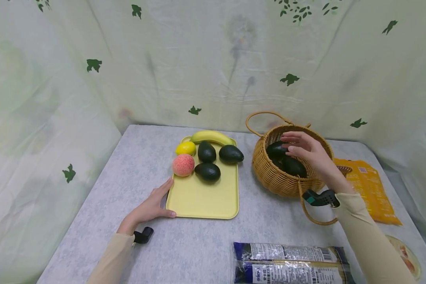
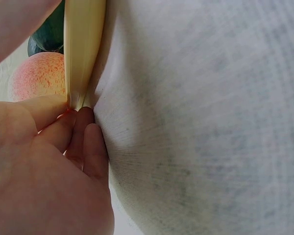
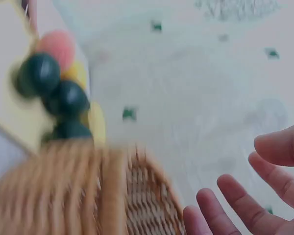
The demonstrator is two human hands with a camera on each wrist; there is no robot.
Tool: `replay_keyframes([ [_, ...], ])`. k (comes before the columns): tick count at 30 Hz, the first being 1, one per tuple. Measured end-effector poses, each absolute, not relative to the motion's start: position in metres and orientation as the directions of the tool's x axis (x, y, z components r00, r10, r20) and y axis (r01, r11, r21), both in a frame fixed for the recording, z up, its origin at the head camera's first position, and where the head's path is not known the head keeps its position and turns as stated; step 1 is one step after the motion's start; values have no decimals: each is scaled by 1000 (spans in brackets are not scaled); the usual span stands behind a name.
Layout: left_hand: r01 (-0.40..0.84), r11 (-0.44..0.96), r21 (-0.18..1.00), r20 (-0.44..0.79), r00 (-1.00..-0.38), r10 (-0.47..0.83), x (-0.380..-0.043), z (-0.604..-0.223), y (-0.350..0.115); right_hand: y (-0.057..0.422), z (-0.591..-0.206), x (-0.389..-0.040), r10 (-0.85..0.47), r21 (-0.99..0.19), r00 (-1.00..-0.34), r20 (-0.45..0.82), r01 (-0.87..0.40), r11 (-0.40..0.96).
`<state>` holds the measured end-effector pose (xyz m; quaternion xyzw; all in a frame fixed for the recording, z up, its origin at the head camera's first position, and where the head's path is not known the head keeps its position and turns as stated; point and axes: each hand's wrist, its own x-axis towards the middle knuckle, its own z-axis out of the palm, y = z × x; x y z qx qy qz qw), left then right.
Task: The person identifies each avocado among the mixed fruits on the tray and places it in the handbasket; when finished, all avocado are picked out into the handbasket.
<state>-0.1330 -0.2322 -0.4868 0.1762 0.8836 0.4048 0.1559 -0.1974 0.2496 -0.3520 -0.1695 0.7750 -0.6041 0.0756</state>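
My left hand (image 1: 152, 203) rests at the near left corner of a yellow tray (image 1: 206, 201), its fingertips against the rim and the thumb at the near edge. A peach (image 1: 183, 165) lies just beyond those fingers. Also on the tray are a lemon (image 1: 185, 148), a banana (image 1: 212, 137) and three avocados (image 1: 208, 172). Over the mouth of a wicker basket (image 1: 277, 183) hovers my right hand (image 1: 310, 154), its fingers spread and holding nothing in the right wrist view. Below it, more avocados (image 1: 294, 166) lie inside the basket, partly hidden by the hand.
An orange packet (image 1: 370, 189) lies right of the basket. Dark plastic-wrapped packs (image 1: 292, 262) lie near the front edge, and a round item (image 1: 406, 256) is partly covered by the right sleeve. A patterned curtain (image 1: 213, 71) hangs behind the table.
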Motion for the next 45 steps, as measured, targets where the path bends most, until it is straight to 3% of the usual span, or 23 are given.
replay_keyframes([
  [5, 174, 613, 771, -144, -890, 433, -134, -488, -232, 216, -351, -196, -422, -975, -897, 132, -193, 106],
  [24, 168, 613, 772, -143, -894, 425, -134, -489, -234, 124, -383, -201, -581, -984, -803, 135, -177, 17],
  [35, 163, 607, 778, -144, -894, 425, -135, -490, -233, 101, -407, -218, -624, -961, -774, 108, -241, 133],
  [45, 158, 609, 778, -149, -894, 423, -134, -489, -233, 96, -419, -228, -686, -924, -728, -1, -262, 279],
])
